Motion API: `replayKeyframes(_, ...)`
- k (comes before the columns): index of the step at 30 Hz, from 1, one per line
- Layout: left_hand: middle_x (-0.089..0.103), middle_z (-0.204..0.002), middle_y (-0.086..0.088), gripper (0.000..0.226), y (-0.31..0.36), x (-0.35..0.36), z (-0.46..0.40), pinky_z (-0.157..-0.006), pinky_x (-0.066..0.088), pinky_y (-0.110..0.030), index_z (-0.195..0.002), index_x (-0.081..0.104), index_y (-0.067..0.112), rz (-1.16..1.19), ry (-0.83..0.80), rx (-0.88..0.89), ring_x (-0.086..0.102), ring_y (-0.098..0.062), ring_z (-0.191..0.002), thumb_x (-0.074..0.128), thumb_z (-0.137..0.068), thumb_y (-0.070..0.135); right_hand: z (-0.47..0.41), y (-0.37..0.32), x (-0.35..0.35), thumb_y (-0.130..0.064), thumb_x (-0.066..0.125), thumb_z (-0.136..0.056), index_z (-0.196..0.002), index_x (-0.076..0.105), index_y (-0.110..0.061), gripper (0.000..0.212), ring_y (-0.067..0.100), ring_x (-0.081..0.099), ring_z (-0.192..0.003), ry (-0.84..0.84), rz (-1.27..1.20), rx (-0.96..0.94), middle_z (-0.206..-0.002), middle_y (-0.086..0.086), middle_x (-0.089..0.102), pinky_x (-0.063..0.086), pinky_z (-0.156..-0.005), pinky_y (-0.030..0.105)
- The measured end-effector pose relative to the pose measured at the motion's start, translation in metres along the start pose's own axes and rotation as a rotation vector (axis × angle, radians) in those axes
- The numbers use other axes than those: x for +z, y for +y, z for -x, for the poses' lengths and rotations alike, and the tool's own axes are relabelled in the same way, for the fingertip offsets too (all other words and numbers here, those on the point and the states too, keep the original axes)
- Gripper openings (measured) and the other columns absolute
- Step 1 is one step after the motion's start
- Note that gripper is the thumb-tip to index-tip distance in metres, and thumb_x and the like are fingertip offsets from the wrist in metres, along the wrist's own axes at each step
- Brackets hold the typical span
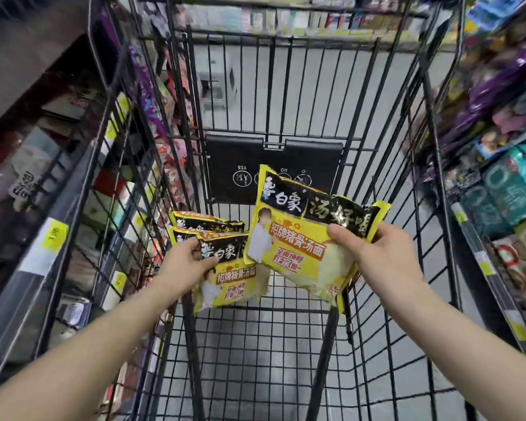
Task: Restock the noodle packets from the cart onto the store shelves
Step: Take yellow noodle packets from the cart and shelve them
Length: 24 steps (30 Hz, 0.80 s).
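Both hands hold yellow noodle packets above the cart [407, 299]: left hand [186, 262] clamped on a small stack [225, 278], right hand [374, 253] on one packet [298, 238]. Nothing shelved yet; the cart basket looks otherwise empty.

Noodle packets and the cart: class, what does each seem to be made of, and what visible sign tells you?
Noodle packet in the right hand: seemingly thin, glossy printed plastic film; it creases and catches light near the fingers.
Noodle packets in the left hand: apparently the same film, wrinkled along their edges.
Cart: likely metal wire with a dark coating; thin rigid bars form a grid.
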<state>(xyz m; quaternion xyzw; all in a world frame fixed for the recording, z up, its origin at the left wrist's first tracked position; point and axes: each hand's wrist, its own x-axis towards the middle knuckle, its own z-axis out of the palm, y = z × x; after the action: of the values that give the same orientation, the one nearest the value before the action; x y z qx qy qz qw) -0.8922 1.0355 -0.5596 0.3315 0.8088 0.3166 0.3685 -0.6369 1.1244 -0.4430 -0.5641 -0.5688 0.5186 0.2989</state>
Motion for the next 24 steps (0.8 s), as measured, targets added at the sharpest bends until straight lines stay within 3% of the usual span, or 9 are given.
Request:
replayKeyframes(2, 0.07, -0.087, -0.01, 0.015, 0.023, -0.015, 0.008, -0.077, 0.054, -0.034, -0.092, 0.059, 0.008, 0.107, -0.023, 0.009, 0.067, -0.017, -0.075, 0.069, -0.081, 0.009, 0.003, -0.016, -0.009, -0.02, 0.072, -0.081, -0.076, 0.063, -0.014, 0.012, -0.003, 0.065, -0.052, -0.005, -0.017, -0.01, -0.066, -0.005, 0.072, 0.042, -0.042, 0.007)
replayKeyframes(5, 0.064, -0.056, 0.008, 0.013, 0.06, -0.041, 0.022, -0.048, 0.044, -0.02, -0.086, 0.058, 0.011, 0.192, -0.022, 0.102, 0.057, -0.005, -0.046, 0.07, -0.08, 0.009, 0.01, -0.052, -0.029, -0.018, 0.073, -0.08, -0.067, 0.058, -0.013, 0.02, -0.006, 0.059, -0.044, 0.027, -0.01, -0.073, -0.048, -0.013, 0.065, 0.04, -0.039, 0.008)
replayKeyframes(8, 0.047, -0.035, 0.014, 0.023, 0.104, -0.07, 0.04, -0.053, 0.038, -0.02, -0.073, 0.051, 0.02, 0.223, -0.001, 0.175, 0.048, -0.01, -0.047, 0.072, -0.078, 0.012, 0.02, -0.093, -0.059, -0.021, 0.074, -0.079, -0.071, 0.061, -0.015, 0.017, -0.001, 0.063, -0.052, 0.072, 0.017, -0.129, -0.065, -0.007, 0.069, 0.051, -0.049, 0.015)
replayKeyframes(10, 0.051, -0.037, 0.012, 0.023, 0.132, -0.092, 0.054, -0.048, 0.037, -0.02, -0.071, 0.052, 0.016, 0.274, -0.025, 0.204, 0.049, -0.007, -0.043, 0.074, -0.075, 0.012, 0.029, -0.12, -0.079, -0.024, 0.075, -0.077, -0.074, 0.065, -0.015, 0.014, 0.009, 0.068, -0.062, 0.093, 0.024, -0.144, -0.075, -0.001, 0.074, 0.056, -0.06, 0.026)
replayKeyframes(14, 0.073, -0.074, -0.01, 0.011, 0.178, -0.136, 0.079, -0.054, 0.046, -0.024, -0.085, 0.064, 0.009, 0.341, -0.088, 0.269, 0.061, -0.018, -0.058, 0.07, -0.078, 0.005, 0.054, -0.165, -0.115, -0.02, 0.073, -0.079, -0.078, 0.068, -0.009, 0.013, 0.003, 0.065, -0.051, 0.089, 0.016, -0.158, -0.068, -0.005, 0.074, 0.053, -0.048, 0.018)
replayKeyframes(16, 0.07, -0.087, -0.021, 0.026, 0.204, -0.156, 0.095, -0.056, 0.048, -0.023, -0.093, 0.065, 0.004, 0.365, -0.133, 0.317, 0.063, -0.015, -0.058, 0.075, -0.071, 0.013, 0.069, -0.186, -0.131, -0.021, 0.073, -0.079, -0.08, 0.069, -0.007, 0.014, 0.011, 0.068, -0.059, 0.082, 0.013, -0.143, -0.071, 0.001, 0.075, 0.055, -0.055, 0.025)
replayKeyframes(18, 0.072, -0.081, -0.013, 0.045, 0.232, -0.173, 0.112, -0.055, 0.049, -0.021, -0.091, 0.065, 0.006, 0.373, -0.202, 0.379, 0.064, -0.012, -0.054, 0.084, -0.058, 0.031, 0.085, -0.204, -0.146, -0.02, 0.073, -0.079, -0.077, 0.068, -0.009, 0.012, 0.012, 0.068, -0.059, 0.06, -0.005, -0.131, -0.073, 0.004, 0.074, 0.054, -0.05, 0.024)
replayKeyframes(21, 0.068, -0.056, -0.001, 0.043, 0.266, -0.194, 0.134, -0.045, 0.045, -0.014, -0.09, 0.059, 0.003, 0.402, -0.25, 0.417, 0.058, -0.006, -0.042, 0.082, -0.061, 0.026, 0.113, -0.227, -0.168, -0.019, 0.071, -0.079, -0.074, 0.067, -0.011, 0.01, 0.01, 0.067, -0.055, 0.07, -0.057, -0.121, -0.067, 0.001, 0.074, 0.053, -0.05, 0.023)
replayKeyframes(24, 0.072, -0.083, -0.011, 0.067, 0.288, -0.213, 0.154, -0.061, 0.051, -0.028, -0.097, 0.059, -0.005, 0.395, -0.256, 0.467, 0.065, -0.015, -0.058, 0.084, -0.046, 0.03, 0.144, -0.245, -0.192, -0.02, 0.07, -0.078, -0.078, 0.068, -0.007, 0.013, 0.013, 0.07, -0.058, 0.077, -0.08, -0.113, -0.072, 0.003, 0.076, 0.058, -0.057, 0.025)
